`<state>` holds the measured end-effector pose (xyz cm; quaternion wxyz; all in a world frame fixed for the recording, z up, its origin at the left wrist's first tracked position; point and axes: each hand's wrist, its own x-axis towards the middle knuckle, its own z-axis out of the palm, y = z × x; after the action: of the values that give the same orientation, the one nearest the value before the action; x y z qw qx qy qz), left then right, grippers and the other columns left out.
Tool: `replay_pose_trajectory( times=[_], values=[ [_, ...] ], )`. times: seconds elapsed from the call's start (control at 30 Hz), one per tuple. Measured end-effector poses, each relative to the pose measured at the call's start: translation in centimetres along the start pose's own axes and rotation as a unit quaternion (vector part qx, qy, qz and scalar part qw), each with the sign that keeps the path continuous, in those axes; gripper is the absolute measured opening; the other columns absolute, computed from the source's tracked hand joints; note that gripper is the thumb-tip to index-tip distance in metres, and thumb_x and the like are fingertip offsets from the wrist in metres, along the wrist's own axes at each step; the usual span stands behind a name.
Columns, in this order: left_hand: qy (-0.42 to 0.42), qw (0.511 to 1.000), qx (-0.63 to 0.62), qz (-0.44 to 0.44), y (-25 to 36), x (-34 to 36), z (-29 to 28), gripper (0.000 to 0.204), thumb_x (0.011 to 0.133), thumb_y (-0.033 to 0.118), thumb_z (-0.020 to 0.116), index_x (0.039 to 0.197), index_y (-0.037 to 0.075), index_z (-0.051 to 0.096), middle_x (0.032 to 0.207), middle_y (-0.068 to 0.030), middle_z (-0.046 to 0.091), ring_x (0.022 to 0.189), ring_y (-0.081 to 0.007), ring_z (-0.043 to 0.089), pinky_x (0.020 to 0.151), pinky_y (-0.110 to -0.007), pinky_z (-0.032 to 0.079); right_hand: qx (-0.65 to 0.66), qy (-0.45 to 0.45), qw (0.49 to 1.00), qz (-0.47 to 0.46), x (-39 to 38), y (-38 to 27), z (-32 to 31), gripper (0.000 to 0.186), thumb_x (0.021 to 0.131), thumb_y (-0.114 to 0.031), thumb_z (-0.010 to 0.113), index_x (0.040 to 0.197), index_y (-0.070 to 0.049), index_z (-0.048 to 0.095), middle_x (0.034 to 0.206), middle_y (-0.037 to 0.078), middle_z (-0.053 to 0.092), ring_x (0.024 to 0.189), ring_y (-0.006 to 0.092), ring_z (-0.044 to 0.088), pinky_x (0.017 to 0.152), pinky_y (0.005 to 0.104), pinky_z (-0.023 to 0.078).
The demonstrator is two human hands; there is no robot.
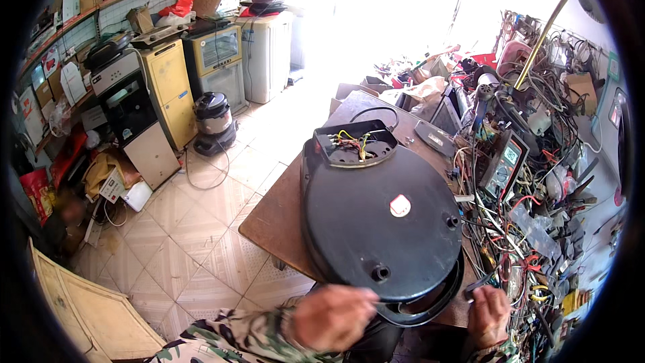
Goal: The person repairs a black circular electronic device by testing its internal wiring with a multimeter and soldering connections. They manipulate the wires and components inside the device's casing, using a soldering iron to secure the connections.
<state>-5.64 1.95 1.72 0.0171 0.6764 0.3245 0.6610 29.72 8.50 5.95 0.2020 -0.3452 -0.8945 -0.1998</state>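
The wooden table [272,225] spreads ahead and to the left of both hands. On it, just beyond the left hand [336,318], lies a big round black appliance [363,235], flat face up. The step in hand looks like work on its opened wiring: the wiring compartment [327,146], at the end farthest from the hands, is uncovered. The multimeter [498,176] is well ahead of the right hand [489,312], its display lit. The left hand is blurred at the appliance's near edge; I cannot tell whether it clamps that edge or is only beside it. The right fingers curl close together by a small dark piece [479,285], and whether they pinch it I cannot tell. The next move seems to call for a steady body and a careful reach past the face, without tugging the wires.

The appliance's face is smooth, dull and scuffed. A curved black rim [420,317] juts out between the hands, a pale sticker [400,206] sits farther from them, and thin coloured wires [365,150] crowd the compartment.
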Motion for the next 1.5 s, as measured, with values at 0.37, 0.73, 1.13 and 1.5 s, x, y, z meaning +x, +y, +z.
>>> replay_pose_trajectory(
  times=[0.37, 0.73, 1.13, 1.5],
  values=[
    [-0.072, 0.938, -0.034, -0.337, -16.9, 10.5, -9.8, 0.072, 0.099, 0.025, 0.065, 0.155, -0.005, 0.031, 0.158, -0.0270, 0.037, 0.146, -0.0379, 0.042, 0.116, -0.045, 0.040, -0.102, -0.262, 0.936, 0.209, 8.7, 2.4, -2.4, 0.015, 0.077, -0.011, 0.079, 0.084, -0.004, 0.068, 0.089, 0.016, 0.064, 0.081, 0.0376, 0.065, 0.073, 0.0476, 0.052],
    [-0.112, 0.931, -0.025, -0.346, -17.9, 13.3, -9.1, 0.058, 0.090, 0.013, 0.069, 0.141, -0.005, 0.049, 0.125, -0.0151, 0.062, 0.112, -0.0195, 0.062, 0.098, -0.033, 0.051, 0.266, -0.114, 0.957, 0.029, 28.3, -3.5, 4.1, 0.018, 0.083, -0.004, 0.074, 0.101, 0.000, 0.071, 0.092, 0.017, 0.069, 0.083, 0.0379, 0.069, 0.075, 0.0428, 0.057],
    [0.017, 0.953, 0.000, -0.302, -10.6, 5.6, -6.4, 0.065, 0.078, 0.007, 0.079, 0.133, -0.002, 0.047, 0.120, -0.0158, 0.054, 0.104, -0.0251, 0.062, 0.086, -0.036, 0.054, 0.314, -0.197, 0.929, 0.002, 27.6, -2.3, 5.0, 0.019, 0.084, -0.004, 0.074, 0.102, 0.000, 0.071, 0.096, 0.016, 0.067, 0.089, 0.0367, 0.069, 0.079, 0.0428, 0.057],
    [-0.084, 0.973, 0.201, -0.075, -5.7, 9.3, -5.1, 0.039, 0.074, 0.014, 0.084, 0.107, 0.002, 0.066, 0.115, -0.0160, 0.059, 0.109, -0.0322, 0.059, 0.095, -0.042, 0.049, 0.295, -0.108, 0.949, -0.005, 21.0, -2.6, 2.8, 0.019, 0.082, -0.005, 0.076, 0.099, -0.001, 0.071, 0.108, 0.016, 0.070, 0.106, 0.0367, 0.066, 0.094, 0.0440, 0.053]
  ],
)
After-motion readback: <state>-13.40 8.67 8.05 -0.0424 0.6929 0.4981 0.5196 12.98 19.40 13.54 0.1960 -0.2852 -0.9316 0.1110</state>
